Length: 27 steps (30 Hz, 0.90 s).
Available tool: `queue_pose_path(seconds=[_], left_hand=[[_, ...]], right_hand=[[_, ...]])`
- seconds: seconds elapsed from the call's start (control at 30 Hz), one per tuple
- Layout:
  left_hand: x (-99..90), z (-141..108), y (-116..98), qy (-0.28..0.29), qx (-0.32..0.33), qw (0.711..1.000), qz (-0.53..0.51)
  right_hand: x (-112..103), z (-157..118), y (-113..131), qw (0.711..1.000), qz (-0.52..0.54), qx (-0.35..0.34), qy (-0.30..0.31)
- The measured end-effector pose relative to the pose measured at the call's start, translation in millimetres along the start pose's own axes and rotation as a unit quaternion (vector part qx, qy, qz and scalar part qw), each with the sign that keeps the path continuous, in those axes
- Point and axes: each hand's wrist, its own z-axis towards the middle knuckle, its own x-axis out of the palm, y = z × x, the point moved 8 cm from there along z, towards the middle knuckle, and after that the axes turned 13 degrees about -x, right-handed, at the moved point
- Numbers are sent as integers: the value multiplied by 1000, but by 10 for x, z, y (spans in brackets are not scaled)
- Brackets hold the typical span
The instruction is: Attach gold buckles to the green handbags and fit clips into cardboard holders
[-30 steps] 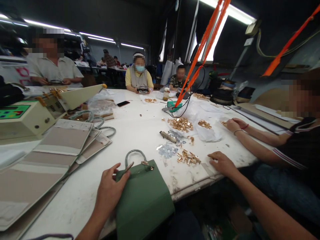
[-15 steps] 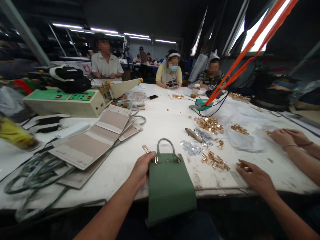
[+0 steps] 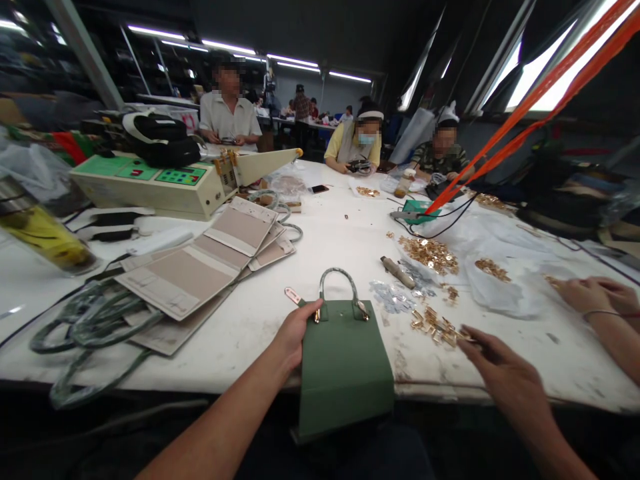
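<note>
A green bag panel (image 3: 347, 373) with a looped handle (image 3: 338, 272) hangs over the table's front edge. My left hand (image 3: 295, 333) grips its upper left corner, thumb on top, beside a small tab with a metal piece (image 3: 293, 295). Gold clips (image 3: 436, 325) lie in a loose pile right of the panel. At that pile's right edge is my right hand (image 3: 500, 363), thumb and forefinger close together at the gold pieces; whether a piece is between them is too small to tell. Flat silver pieces (image 3: 393, 297) lie behind the gold clips.
Beige-lined panels (image 3: 183, 280) with green handles are stacked on the left, before a cream machine (image 3: 190, 197). A bottle (image 3: 45, 233) stands far left. Another person's hands (image 3: 595, 297) work at the right. Orange straps (image 3: 520, 117) hang over a green object (image 3: 419, 211). People sit across the table.
My right hand has moved left to the gold clips, and its fingers have drawn together there. My left hand still holds the green panel. The view has shifted slightly.
</note>
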Motion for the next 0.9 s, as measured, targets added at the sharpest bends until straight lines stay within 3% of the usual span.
queue_pose_path(seconds=[0.03, 0.1, 0.17, 0.23, 0.33, 0.43, 0.63, 0.9], left_hand=[[39, 2, 23, 21, -24, 999, -9], [107, -2, 33, 58, -41, 997, -14], [132, -2, 36, 77, -41, 996, -6], [113, 1, 38, 77, -31, 997, -2], [46, 1, -1, 60, 19, 998, -14], [1, 12, -20, 46, 51, 998, -18], [-56, 44, -38, 37, 84, 996, -14], [-115, 67, -21, 13, 104, 994, -5]], right_hand=[[229, -70, 341, 995, 68, -42, 51], [744, -238, 998, 960, 180, -115, 181], [1160, -343, 1453, 924, 254, -141, 250], [1467, -333, 1645, 911, 303, -112, 257], [1745, -248, 1688, 908, 338, -75, 238], [1814, -164, 1668, 923, 301, -91, 224], [1590, 22, 1771, 938, 207, -223, 165], [1618, 132, 1833, 916, 161, -286, 232]])
